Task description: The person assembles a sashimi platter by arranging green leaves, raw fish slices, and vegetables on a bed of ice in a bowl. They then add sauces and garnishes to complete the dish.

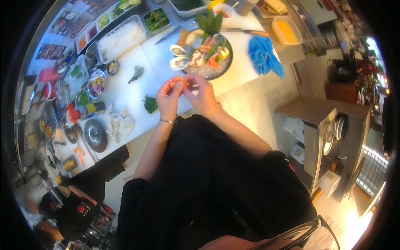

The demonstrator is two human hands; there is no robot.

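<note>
My left hand (167,98) and my right hand (202,94) meet in front of my body, over the near edge of the white worktop. Between their fingertips they pinch a small, soft orange piece of what looks like salmon (179,81); the fingers cover part of it. Just beyond stands a round dark platter (230,56) of crushed ice. It carries sliced seafood (205,56), upright green leaves (209,24) and, at its left, opened oysters (179,62). A green leaf (151,103) lies on the board to the left of my left hand.
A knife (246,31) lies behind the platter, beside a crumpled blue cloth (263,54). A tub of white shreds (122,37), a bowl of flowers (97,83), a white cloth (119,121) and a dark lid (96,135) are leftward. Another person (73,208) is at lower left.
</note>
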